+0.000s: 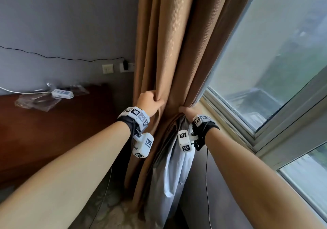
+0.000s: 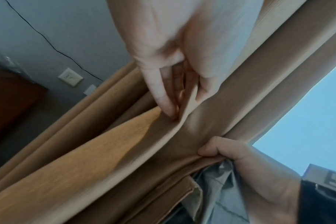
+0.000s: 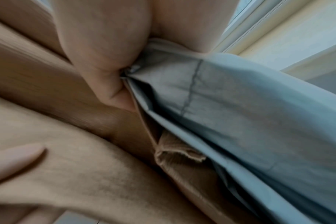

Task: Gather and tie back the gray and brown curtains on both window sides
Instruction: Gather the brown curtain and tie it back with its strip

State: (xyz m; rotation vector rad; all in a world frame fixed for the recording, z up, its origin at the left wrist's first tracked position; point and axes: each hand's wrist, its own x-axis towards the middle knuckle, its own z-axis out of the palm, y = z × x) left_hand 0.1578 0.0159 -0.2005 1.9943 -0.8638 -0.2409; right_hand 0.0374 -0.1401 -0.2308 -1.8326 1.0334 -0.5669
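A brown curtain (image 1: pixel 169 51) hangs in thick folds in the corner, left of the window (image 1: pixel 265 65). Its gray lining (image 1: pixel 174 168) spills out below my hands. My left hand (image 1: pixel 150 103) grips a fold on the curtain's left side, fingers curled into the cloth (image 2: pixel 125 144). My right hand (image 1: pixel 185 111) clutches the bunched right edge, brown cloth and gray lining (image 3: pixel 240 106) together, next to the sill. The two hands are a hand's width apart at the same height. In the left wrist view the left hand (image 2: pixel 175 94) pinches a pleat while the right hand (image 2: pixel 230 153) holds below it.
A dark wooden cabinet (image 1: pixel 53 131) stands at the left with a white power strip (image 1: pixel 62 93) and clear plastic wrap (image 1: pixel 37 101) on it. Wall sockets (image 1: pixel 108 68) and a black cable (image 1: pixel 53 57) are on the gray wall. The window sill (image 1: pixel 228 120) runs at the right.
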